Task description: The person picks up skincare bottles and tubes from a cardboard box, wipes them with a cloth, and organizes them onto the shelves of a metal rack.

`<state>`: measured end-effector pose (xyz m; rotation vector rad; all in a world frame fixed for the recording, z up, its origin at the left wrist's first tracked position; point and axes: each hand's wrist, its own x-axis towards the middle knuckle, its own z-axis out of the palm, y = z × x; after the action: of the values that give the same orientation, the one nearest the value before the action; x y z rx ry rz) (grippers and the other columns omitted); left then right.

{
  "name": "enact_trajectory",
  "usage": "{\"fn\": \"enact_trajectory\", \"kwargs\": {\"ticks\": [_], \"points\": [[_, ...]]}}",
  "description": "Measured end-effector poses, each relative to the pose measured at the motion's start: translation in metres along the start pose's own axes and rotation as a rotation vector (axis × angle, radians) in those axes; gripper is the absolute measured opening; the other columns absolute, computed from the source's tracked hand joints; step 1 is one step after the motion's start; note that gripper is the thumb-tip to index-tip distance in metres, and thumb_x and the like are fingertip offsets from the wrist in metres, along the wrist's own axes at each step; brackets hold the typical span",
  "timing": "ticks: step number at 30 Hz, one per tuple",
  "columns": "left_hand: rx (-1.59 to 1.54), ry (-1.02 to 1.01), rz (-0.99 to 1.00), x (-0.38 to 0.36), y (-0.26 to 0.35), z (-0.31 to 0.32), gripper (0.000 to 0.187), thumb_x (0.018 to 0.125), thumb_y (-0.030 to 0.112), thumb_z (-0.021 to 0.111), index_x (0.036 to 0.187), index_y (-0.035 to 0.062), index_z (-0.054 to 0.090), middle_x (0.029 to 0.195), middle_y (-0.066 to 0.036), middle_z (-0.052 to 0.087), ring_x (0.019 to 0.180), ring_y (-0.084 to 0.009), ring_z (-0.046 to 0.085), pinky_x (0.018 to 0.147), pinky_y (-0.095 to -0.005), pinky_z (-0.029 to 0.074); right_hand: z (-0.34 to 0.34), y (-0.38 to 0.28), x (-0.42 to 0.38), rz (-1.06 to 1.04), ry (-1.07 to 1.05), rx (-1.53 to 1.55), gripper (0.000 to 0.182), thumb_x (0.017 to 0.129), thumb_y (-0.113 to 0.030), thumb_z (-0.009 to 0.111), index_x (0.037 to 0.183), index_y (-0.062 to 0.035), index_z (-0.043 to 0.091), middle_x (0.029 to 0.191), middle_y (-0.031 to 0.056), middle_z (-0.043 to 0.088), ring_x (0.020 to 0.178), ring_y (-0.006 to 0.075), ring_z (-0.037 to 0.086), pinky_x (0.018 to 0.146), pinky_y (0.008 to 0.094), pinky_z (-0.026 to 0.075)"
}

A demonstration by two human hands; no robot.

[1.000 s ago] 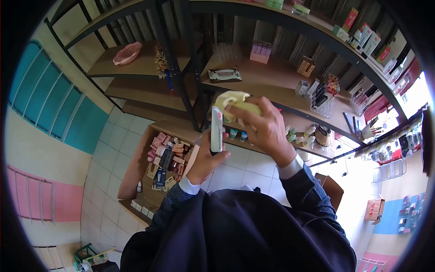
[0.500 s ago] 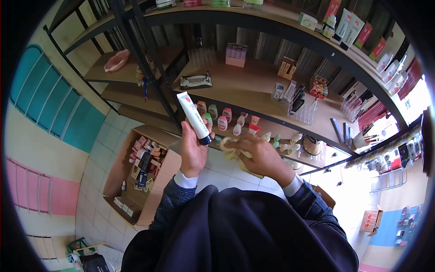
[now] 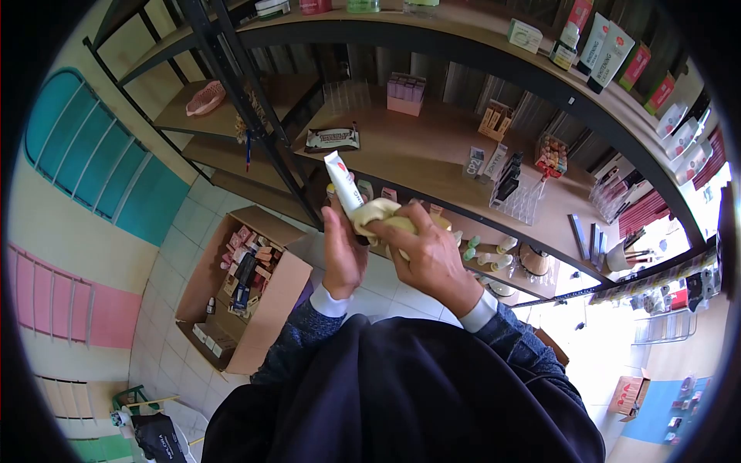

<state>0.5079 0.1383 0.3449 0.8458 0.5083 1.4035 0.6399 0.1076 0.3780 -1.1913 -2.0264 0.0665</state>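
Note:
A white cosmetic tube (image 3: 344, 183) with a red mark and a dark cap end stands tilted in my left hand (image 3: 343, 258), its lower part hidden. The left thumb is up along the tube's side and the other fingers are behind it. My right hand (image 3: 431, 251) is closed on a pale yellow cloth (image 3: 378, 214), which is pressed over the lower half of the tube. Behind both hands, several small bottles on a low shelf are partly covered.
Ahead is a black-framed shelf (image 3: 432, 158) with a brown-white packet (image 3: 332, 139), a pink box (image 3: 406, 94) and clear acrylic holders (image 3: 515, 202). An open cardboard box (image 3: 270, 324) of cosmetics sits on the floor at left. More tubes (image 3: 610, 55) line the upper shelf.
My right hand has brought the cloth left onto the tube, covering its lower part. The left hand with the tube has shifted slightly right and down.

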Motion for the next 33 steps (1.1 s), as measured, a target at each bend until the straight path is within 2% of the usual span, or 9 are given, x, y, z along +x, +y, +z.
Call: {"fn": "enact_trajectory", "kwargs": {"ticks": [2,7,11,15,17,21,27,29,33], "points": [[0.038,0.007,0.038,0.006,-0.001,-0.001,0.07,0.088,0.058,0.019,0.135,0.0059,0.024,0.123,-0.009,0.044,0.112,-0.0207,0.043,0.093,-0.0312,0.033,0.003,0.007,-0.003,-0.038,0.024,0.001,0.038,0.067,-0.005,0.058,0.1,-0.022,0.063,0.088,0.0107,0.052,0.065,0.0274,0.058,0.054,0.0361,0.049],[0.046,-0.057,-0.002,0.006,-0.012,0.014,0.075,0.087,0.061,0.018,0.134,0.0031,0.024,0.122,-0.011,0.044,0.112,-0.0216,0.043,0.093,-0.0322,0.033,-0.01,0.019,0.011,-0.001,0.091,-0.022,0.037,0.067,-0.006,0.058,0.1,-0.0219,0.063,0.087,0.0083,0.052,0.069,0.0262,0.058,0.056,0.036,0.049],[-0.023,-0.112,-0.057,0.01,0.001,0.014,0.076,0.086,0.062,0.018,0.134,0.0038,0.024,0.121,-0.011,0.045,0.11,-0.0214,0.044,0.093,-0.0322,0.033,-0.008,0.02,-0.003,-0.05,0.017,0.002,0.036,0.067,-0.005,0.057,0.099,-0.021,0.063,0.087,0.009,0.052,0.071,0.0264,0.058,0.057,0.0371,0.049],[0.019,-0.102,-0.068,0.007,-0.01,0.021,0.076,0.085,0.063,0.018,0.134,0.0041,0.025,0.119,-0.01,0.046,0.109,-0.021,0.044,0.094,-0.0323,0.032,-0.014,0.025,0.002,-0.023,0.071,-0.027,0.034,0.067,-0.006,0.058,0.097,-0.0196,0.064,0.086,0.0099,0.051,0.072,0.0278,0.057,0.058,0.0358,0.049],[-0.026,-0.004,-0.051,0.005,-0.019,0.025,0.076,0.086,0.062,0.017,0.134,0.0044,0.025,0.116,-0.009,0.047,0.108,-0.0211,0.044,0.094,-0.0324,0.032,-0.023,0.018,0.008,-0.008,0.048,-0.067,0.034,0.066,-0.007,0.058,0.097,-0.0201,0.064,0.086,0.0095,0.051,0.075,0.0271,0.057,0.059,0.0358,0.049],[-0.089,-0.105,-0.061,0.013,-0.008,0.013,0.075,0.086,0.062,0.019,0.133,0.0038,0.026,0.119,-0.009,0.045,0.105,-0.019,0.046,0.092,-0.0307,0.034,-0.019,0.023,-0.006,-0.08,0.003,-0.136,0.033,0.066,-0.008,0.059,0.096,-0.0205,0.064,0.085,0.0091,0.051,0.076,0.0256,0.057,0.061,0.035,0.049],[-0.131,-0.052,-0.164,0.004,-0.019,0.03,0.076,0.085,0.063,0.019,0.132,0.0038,0.027,0.116,-0.009,0.047,0.106,-0.0197,0.046,0.092,-0.0327,0.035,-0.026,0.026,0.002,-0.04,0.048,-0.143,0.029,0.067,-0.01,0.058,0.093,-0.0208,0.065,0.085,0.0082,0.051,0.075,0.0251,0.055,0.061,0.0356,0.048],[-0.142,-0.151,-0.167,0.008,-0.008,0.026,0.077,0.085,0.063,0.02,0.132,0.0031,0.028,0.117,-0.009,0.047,0.108,-0.0192,0.046,0.092,-0.0316,0.035,-0.023,0.029,-0.008,-0.156,0.038,-0.165,0.038,0.063,-0.006,0.06,0.098,-0.022,0.065,0.087,0.0076,0.051,0.073,0.0241,0.056,0.06,0.0343,0.048],[-0.137,-0.107,-0.217,0.004,-0.024,0.024,0.078,0.084,0.065,0.02,0.13,0.0029,0.031,0.119,-0.01,0.047,0.106,-0.0186,0.047,0.088,-0.0301,0.038,-0.026,0.034,-0.003,-0.113,0.066,-0.151,0.038,0.061,-0.007,0.06,0.096,-0.0232,0.065,0.086,0.0071,0.051,0.075,0.0236,0.055,0.06,0.034,0.048]]}}
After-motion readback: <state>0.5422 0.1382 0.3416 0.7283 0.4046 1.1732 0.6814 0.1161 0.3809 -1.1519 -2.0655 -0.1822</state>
